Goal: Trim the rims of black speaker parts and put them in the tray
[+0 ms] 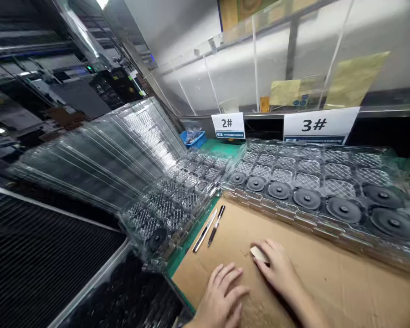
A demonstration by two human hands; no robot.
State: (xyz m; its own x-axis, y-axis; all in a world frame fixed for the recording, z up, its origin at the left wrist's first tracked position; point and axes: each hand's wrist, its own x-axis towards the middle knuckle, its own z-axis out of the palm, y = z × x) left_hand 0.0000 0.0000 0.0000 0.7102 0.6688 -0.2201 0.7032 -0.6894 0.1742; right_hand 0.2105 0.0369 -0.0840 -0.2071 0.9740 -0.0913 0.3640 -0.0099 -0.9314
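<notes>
My left hand (222, 296) lies flat on the brown cardboard sheet (328, 269), fingers stretched out and holding nothing. My right hand (276, 269) rests just beyond it, fingers pressed on a small pale block (258, 253) like an eraser, which lies on the cardboard. Two pens (210, 226) lie side by side near the cardboard's far left corner, a hand's length from my fingers.
A clear plastic tray (321, 182) with black round speaker parts (306, 198) in its near row stands behind the cardboard. A second tray stack (177, 196) sits at left, with stacked clear trays (99, 155) beyond. Signs "2#" (227, 124) and "3#" (314, 125), a blue bin (194, 138).
</notes>
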